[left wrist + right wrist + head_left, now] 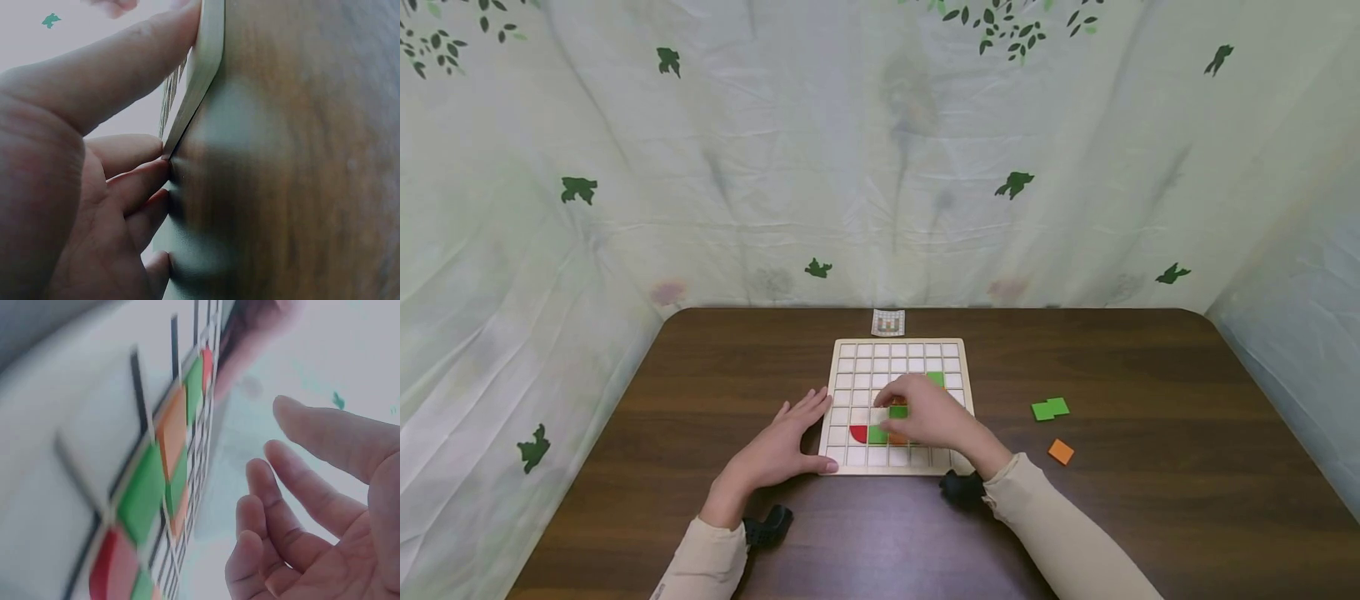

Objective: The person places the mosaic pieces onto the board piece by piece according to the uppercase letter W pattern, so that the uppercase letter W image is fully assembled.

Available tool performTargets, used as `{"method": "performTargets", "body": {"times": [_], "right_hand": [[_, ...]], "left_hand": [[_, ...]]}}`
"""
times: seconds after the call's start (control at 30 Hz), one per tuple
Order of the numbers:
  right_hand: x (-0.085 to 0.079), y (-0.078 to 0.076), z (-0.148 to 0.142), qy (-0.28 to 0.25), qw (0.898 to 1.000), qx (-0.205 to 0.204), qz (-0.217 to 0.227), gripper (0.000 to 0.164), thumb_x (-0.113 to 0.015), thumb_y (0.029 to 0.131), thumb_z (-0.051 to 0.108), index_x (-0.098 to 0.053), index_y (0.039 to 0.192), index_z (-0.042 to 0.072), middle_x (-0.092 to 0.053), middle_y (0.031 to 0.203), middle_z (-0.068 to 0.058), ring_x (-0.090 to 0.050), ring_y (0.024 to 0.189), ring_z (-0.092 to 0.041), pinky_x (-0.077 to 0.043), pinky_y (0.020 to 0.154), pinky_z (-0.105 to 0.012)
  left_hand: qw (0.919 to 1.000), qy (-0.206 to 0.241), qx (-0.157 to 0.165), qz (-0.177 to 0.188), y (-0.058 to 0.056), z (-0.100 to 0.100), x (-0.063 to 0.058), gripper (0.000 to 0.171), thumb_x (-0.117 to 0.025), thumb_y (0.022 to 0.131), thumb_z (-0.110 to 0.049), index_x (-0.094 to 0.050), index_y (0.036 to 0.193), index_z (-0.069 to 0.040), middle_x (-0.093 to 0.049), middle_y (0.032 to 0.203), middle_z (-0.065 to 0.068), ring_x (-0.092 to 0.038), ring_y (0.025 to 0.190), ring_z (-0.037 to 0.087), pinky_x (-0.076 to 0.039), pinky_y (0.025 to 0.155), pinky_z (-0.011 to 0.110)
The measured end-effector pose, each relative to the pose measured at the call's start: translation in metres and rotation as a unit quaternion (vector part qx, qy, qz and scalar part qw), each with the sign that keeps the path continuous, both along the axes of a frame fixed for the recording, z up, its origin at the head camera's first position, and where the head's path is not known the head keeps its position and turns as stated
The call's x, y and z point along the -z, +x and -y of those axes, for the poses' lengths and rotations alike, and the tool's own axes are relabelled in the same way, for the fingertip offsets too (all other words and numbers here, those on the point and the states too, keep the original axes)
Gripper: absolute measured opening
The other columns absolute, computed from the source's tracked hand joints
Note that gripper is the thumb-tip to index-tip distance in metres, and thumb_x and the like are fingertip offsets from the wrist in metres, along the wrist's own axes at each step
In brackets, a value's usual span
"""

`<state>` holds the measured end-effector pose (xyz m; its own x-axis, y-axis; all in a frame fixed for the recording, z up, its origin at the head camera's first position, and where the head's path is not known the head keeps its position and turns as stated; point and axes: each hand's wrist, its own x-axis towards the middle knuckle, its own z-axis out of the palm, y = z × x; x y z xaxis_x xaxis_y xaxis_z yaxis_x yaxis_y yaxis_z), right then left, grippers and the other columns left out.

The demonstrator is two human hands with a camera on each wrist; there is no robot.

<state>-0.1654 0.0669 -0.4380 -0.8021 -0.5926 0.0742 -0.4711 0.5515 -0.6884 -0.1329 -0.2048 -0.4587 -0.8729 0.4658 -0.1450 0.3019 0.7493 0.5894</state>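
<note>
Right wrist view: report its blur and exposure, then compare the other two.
Right wrist: grid board smeared and washed out, right hand sharper. Left wrist: left hand soft, dark shadow on the table. Head: evenly lit, sharp, edges bowed.

A gridded board (898, 357) is laid at the middle of the worktop (1150, 375), with a small card (888, 322) just behind it. Several tiles (877, 434) are set in its near cells, and three loose tiles (1049, 408) are left well to its right.

The dark brown wooden surface (1150, 375) carries a pale wooden grid board (850, 367), a small printed card (888, 322), two overlapping green square tiles (1049, 408) and one orange square tile (1061, 452).
</note>
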Motion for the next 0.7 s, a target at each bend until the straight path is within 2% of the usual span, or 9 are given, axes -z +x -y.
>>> {"method": "performTargets", "body": {"times": [0.2,0.43,0.6,0.7], "right_hand": [[-0.003,-0.005,-0.035,-0.011,0.999,0.048,0.015,0.024,-0.078,0.087,0.018,-0.075,0.11,0.009,-0.071,0.104,-0.001,-0.061,0.096,-0.023,-0.051,0.083,-0.037],[0.0,-0.004,-0.073,-0.02,0.994,0.099,0.04,0.027,-0.078,0.088,0.019,-0.074,0.113,0.009,-0.069,0.103,-0.004,-0.058,0.089,-0.025,-0.049,0.071,-0.035],[0.006,0.001,-0.103,-0.023,0.99,0.13,0.055,0.03,-0.079,0.088,0.019,-0.072,0.115,0.009,-0.068,0.106,-0.005,-0.057,0.085,-0.021,-0.05,0.071,-0.035],[0.009,0.003,-0.12,-0.022,0.988,0.139,0.058,0.031,-0.078,0.089,0.019,-0.072,0.117,0.008,-0.069,0.111,-0.008,-0.058,0.088,-0.02,-0.05,0.073,-0.036]], "left_hand": [[1.0,-0.001,-0.003,0.005,0.0,0.0,0.0,0.099,-0.083,0.082,-0.04,-0.031,0.157,-0.002,-0.023,0.165,0.013,-0.014,0.153,0.034,-0.007,0.122,0.059],[1.0,0.002,-0.003,0.007,0.0,0.001,0.001,0.1,-0.083,0.081,-0.04,-0.031,0.157,-0.002,-0.023,0.165,0.012,-0.014,0.153,0.034,-0.006,0.122,0.059],[0.9999,-0.001,-0.005,0.011,-0.001,0.001,0.002,0.1,-0.084,0.081,-0.04,-0.031,0.157,-0.003,-0.023,0.165,0.012,-0.014,0.153,0.034,-0.007,0.122,0.059],[0.9999,-0.004,-0.006,0.012,-0.002,0.001,0.003,0.1,-0.084,0.081,-0.04,-0.031,0.157,-0.003,-0.022,0.165,0.011,-0.014,0.153,0.033,-0.006,0.122,0.058]]}}
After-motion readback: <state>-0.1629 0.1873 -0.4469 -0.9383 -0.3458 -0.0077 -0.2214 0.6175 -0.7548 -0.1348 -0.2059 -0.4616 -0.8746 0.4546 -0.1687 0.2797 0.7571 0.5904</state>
